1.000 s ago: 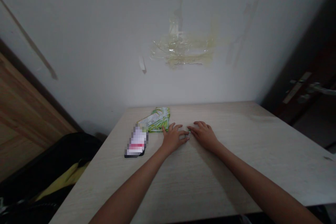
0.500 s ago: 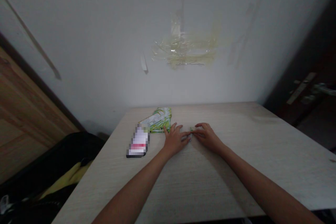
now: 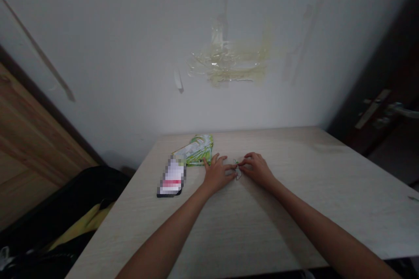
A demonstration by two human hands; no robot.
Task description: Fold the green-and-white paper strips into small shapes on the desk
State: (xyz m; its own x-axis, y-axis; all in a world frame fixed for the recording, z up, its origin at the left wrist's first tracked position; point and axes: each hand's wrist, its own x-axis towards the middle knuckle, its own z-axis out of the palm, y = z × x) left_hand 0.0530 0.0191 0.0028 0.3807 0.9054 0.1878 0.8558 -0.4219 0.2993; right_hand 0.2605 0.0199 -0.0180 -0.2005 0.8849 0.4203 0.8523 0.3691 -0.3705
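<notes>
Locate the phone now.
In the head view, the phone lies on the left of the table, below the green packaging and left of the left hand.

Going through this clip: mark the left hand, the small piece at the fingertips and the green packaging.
Left hand (image 3: pixel 216 175): head view, back of the hand.
Small piece (image 3: pixel 238 175): head view, its pale near part.
Green packaging (image 3: pixel 199 150): head view, middle of its printed surface.

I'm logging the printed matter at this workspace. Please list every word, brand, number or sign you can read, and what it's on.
No text can be read anywhere.
Green-and-white pile: printed, but too small and blurred to read.
Phone-like device: its face is pixelated, so nothing is legible.
Small pale piece by the left hand and right hand: too small to tell.
</notes>
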